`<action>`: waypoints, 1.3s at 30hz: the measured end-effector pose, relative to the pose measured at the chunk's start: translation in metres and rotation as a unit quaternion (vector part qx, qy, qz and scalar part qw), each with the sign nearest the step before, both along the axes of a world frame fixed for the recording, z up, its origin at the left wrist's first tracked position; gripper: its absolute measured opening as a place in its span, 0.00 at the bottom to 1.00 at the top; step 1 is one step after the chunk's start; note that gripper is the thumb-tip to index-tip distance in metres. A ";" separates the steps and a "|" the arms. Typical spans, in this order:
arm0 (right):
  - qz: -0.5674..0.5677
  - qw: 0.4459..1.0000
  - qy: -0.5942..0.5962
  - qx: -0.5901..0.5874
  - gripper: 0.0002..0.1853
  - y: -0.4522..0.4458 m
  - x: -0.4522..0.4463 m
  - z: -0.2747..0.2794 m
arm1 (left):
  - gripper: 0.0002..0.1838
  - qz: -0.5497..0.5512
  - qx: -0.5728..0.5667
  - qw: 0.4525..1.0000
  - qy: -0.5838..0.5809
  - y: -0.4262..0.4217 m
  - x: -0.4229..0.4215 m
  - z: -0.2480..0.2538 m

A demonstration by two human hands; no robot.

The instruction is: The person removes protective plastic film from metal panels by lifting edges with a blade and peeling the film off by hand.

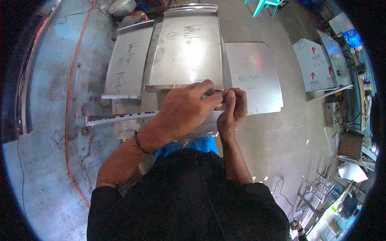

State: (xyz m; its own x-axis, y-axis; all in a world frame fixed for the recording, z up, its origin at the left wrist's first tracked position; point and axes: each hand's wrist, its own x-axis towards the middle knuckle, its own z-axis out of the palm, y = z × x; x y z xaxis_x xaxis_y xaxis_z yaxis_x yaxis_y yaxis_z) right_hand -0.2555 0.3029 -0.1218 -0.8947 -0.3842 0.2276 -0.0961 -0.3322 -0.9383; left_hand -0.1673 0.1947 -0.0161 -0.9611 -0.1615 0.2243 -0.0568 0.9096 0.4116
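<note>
With fingers point(207, 86) of left hand point(187, 102) and right hand point(233, 112) bent close together at the near right corner of a marked metal tray point(169, 60), cannot tell whether gripping anything. Beside tray, second marked panel point(128, 60) to left, flat sheet point(255, 76) to right. Nearer in, printed strip point(120, 117) partly hidden beneath left forearm point(120, 164). Farther off across floor point(281, 136), orange hose point(67, 130), Phoenix-printed sheet point(305, 64) and turquoise chair point(263, 3).

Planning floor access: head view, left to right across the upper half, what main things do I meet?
Orange hose → left panel → middle panel → right sheet → Phoenix panel → blue container.
</note>
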 end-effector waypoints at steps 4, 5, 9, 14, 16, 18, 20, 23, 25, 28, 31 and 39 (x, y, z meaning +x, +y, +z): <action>-0.036 0.998 0.057 0.016 0.10 -0.003 -0.001 -0.007 | 0.07 -0.050 -0.097 0.994 0.006 0.000 -0.006 0.006; -0.046 0.996 0.078 0.015 0.10 -0.004 -0.001 -0.010 | 0.08 -0.064 -0.115 0.991 0.001 0.000 -0.006 0.008; -0.034 0.997 0.063 0.023 0.11 -0.001 0.000 -0.006 | 0.09 -0.070 -0.142 0.987 -0.041 -0.003 -0.002 0.018; 0.019 1.000 0.000 -0.006 0.10 0.001 0.003 -0.002 | 0.08 -0.031 -0.159 0.985 -0.055 0.001 -0.002 0.021; 0.010 1.000 0.020 0.010 0.10 0.000 0.001 -0.004 | 0.07 -0.026 -0.140 0.989 -0.045 0.004 -0.006 0.017; 0.003 0.999 0.043 0.028 0.10 0.001 -0.001 -0.004 | 0.06 -0.019 -0.119 0.992 -0.034 0.007 -0.006 0.017; -0.016 0.995 0.086 0.038 0.09 0.000 -0.002 -0.004 | 0.06 -0.035 -0.144 0.987 -0.068 0.007 -0.006 0.019; 0.009 0.999 0.048 0.012 0.09 0.000 -0.002 -0.010 | 0.05 -0.005 -0.160 0.981 -0.113 0.005 0.002 0.027; 0.013 0.999 0.048 0.012 0.10 0.000 -0.002 -0.009 | 0.05 0.025 -0.106 0.988 -0.110 0.005 0.003 0.028; 0.018 0.999 0.051 0.007 0.10 -0.001 -0.004 -0.013 | 0.07 0.070 -0.004 0.991 -0.114 0.007 0.001 0.025; 0.012 0.999 0.052 0.001 0.10 -0.001 -0.005 -0.010 | 0.10 0.094 0.007 0.981 -0.172 0.015 -0.002 0.023; -0.016 0.999 0.038 0.017 0.09 -0.002 -0.001 -0.003 | 0.11 0.044 -0.105 0.972 -0.204 0.031 -0.019 0.027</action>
